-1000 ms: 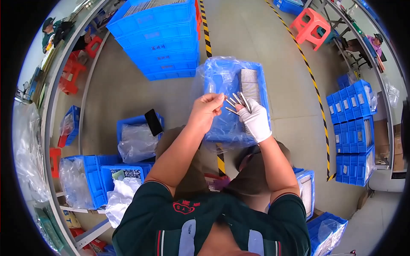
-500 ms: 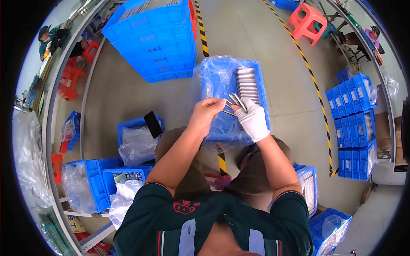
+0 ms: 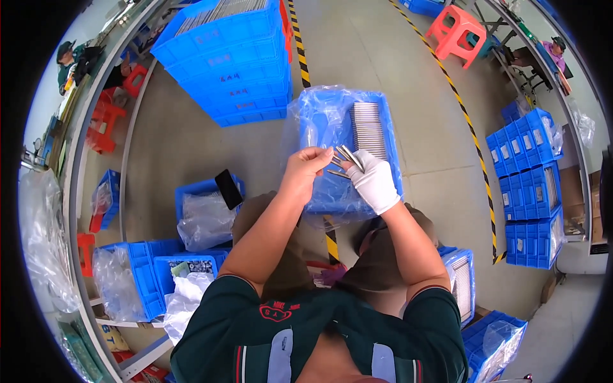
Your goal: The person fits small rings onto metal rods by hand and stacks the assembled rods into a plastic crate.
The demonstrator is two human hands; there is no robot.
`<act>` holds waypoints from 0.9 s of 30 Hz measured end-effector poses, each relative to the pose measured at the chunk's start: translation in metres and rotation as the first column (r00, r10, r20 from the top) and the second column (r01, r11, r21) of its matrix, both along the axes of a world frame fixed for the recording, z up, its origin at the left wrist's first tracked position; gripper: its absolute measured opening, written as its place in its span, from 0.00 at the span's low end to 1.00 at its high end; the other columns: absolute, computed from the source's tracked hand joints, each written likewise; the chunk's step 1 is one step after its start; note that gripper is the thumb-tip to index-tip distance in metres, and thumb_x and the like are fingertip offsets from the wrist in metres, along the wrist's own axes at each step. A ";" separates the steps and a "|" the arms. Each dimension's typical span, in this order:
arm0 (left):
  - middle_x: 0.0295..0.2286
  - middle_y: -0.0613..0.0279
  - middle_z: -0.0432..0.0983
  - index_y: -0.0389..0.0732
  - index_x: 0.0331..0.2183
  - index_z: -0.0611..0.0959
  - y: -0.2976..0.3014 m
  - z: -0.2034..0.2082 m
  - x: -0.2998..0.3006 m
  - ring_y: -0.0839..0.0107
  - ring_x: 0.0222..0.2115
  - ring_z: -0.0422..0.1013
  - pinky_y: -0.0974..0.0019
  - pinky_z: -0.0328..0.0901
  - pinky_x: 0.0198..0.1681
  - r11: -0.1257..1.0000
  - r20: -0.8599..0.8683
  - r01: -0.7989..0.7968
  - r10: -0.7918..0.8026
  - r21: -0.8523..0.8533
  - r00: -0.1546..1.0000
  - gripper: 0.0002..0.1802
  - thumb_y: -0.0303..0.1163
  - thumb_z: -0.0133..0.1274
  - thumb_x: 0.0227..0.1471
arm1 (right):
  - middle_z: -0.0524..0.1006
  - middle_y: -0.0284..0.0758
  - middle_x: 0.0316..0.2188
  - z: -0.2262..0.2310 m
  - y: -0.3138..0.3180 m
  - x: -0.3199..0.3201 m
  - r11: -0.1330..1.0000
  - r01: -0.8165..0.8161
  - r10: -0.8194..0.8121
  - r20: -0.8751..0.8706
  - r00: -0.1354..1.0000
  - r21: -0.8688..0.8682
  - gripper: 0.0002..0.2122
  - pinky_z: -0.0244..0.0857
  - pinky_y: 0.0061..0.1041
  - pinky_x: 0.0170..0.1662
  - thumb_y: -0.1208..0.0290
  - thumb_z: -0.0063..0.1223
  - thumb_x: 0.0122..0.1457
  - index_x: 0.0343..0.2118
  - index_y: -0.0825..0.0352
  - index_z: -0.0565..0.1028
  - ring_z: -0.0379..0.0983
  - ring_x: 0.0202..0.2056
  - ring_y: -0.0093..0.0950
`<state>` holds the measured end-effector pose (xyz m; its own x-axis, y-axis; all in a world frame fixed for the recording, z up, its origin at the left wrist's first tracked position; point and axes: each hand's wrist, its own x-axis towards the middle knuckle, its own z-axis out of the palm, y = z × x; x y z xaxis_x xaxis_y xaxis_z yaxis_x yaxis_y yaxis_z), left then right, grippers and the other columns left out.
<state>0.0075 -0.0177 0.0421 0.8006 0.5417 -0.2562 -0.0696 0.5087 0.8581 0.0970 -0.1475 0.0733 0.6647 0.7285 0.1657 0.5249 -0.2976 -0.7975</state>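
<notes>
- In the head view, your right hand (image 3: 375, 184), in a white cloth glove (image 3: 383, 193), is closed around a few thin, straight, silver metal rods (image 3: 348, 157). Your bare thumb tip pokes out over them.
- Your bare left hand (image 3: 305, 171) has its thumb and first finger close together, right by the rod ends. I cannot tell if that grip has a rod in it.
- The rods you hold are over a blue plastic bin (image 3: 391, 137), with their ends spread like a little fan.
- Hold the bunch snug but not too hard. The rods look smooth and may slip.
- Touch just one rod at a time with your left fingertips, and keep your hands low over the bin.
- More shiny rods lie side by side in a neat ribbed row (image 3: 367, 124) in the bin.
- Watch the crinkly, see-through plastic sheet (image 3: 311, 121) draped there; it could catch a rod.
</notes>
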 end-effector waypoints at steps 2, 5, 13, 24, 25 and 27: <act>0.18 0.73 0.68 0.38 0.25 0.79 -0.001 -0.001 0.000 0.85 0.18 0.58 0.80 0.52 0.22 1.000 -0.018 -0.010 0.010 0.009 1.000 0.09 0.34 0.58 0.43 | 0.66 0.39 0.13 0.002 0.002 -0.002 1.000 -0.001 0.002 0.072 0.997 -0.011 0.07 0.57 0.27 0.20 0.71 0.53 0.49 0.24 0.69 0.70 0.61 0.16 0.30; 0.19 0.73 0.69 0.36 0.25 0.79 -0.004 0.000 0.000 0.86 0.19 0.59 0.80 0.53 0.23 0.987 0.069 -0.043 0.033 0.157 0.997 0.08 0.31 0.57 0.44 | 0.68 0.44 0.15 0.003 0.003 -0.002 1.000 0.005 -0.001 0.135 0.991 -0.029 0.08 0.59 0.32 0.21 0.69 0.52 0.48 0.23 0.68 0.70 0.66 0.18 0.42; 0.20 0.70 0.71 0.36 0.26 0.79 0.011 0.010 -0.002 0.85 0.21 0.61 0.79 0.56 0.26 0.985 0.041 -0.061 0.055 0.159 0.998 0.09 0.32 0.55 0.45 | 0.67 0.40 0.13 -0.003 0.001 0.005 0.998 -0.050 0.043 -0.195 0.980 -0.033 0.09 0.58 0.26 0.20 0.67 0.52 0.50 0.23 0.68 0.70 0.63 0.14 0.29; 0.22 0.67 0.72 0.35 0.26 0.79 0.015 0.007 -0.006 0.81 0.23 0.64 0.77 0.59 0.29 0.978 0.036 0.155 -0.161 0.137 0.986 0.10 0.33 0.55 0.45 | 0.64 0.26 0.12 0.009 -0.003 0.005 0.987 -0.141 0.148 -0.731 0.666 0.071 0.10 0.50 0.16 0.17 0.67 0.50 0.54 0.23 0.68 0.70 0.57 0.14 0.15; 0.22 0.67 0.72 0.35 0.26 0.79 0.016 0.008 -0.007 0.81 0.24 0.65 0.76 0.59 0.30 0.978 0.037 0.195 -0.198 0.080 0.979 0.09 0.32 0.55 0.45 | 0.64 0.26 0.12 0.009 -0.004 0.004 0.987 -0.144 0.150 -0.731 0.665 0.072 0.10 0.50 0.16 0.17 0.67 0.50 0.54 0.23 0.68 0.70 0.57 0.14 0.15; 0.22 0.66 0.73 0.34 0.27 0.79 0.020 0.008 -0.008 0.81 0.24 0.66 0.76 0.60 0.31 0.972 0.015 0.220 -0.222 0.086 0.975 0.09 0.31 0.55 0.45 | 0.64 0.26 0.12 0.010 -0.005 0.003 0.984 -0.136 0.179 -0.741 0.647 0.118 0.10 0.48 0.15 0.16 0.66 0.50 0.54 0.23 0.68 0.69 0.56 0.14 0.14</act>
<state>-0.0007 0.0022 0.0504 0.9083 0.3695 -0.1961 0.0146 0.4404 0.8977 0.0999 -0.1521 0.0829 0.4551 0.8393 -0.2973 -0.2185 -0.2184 -0.9511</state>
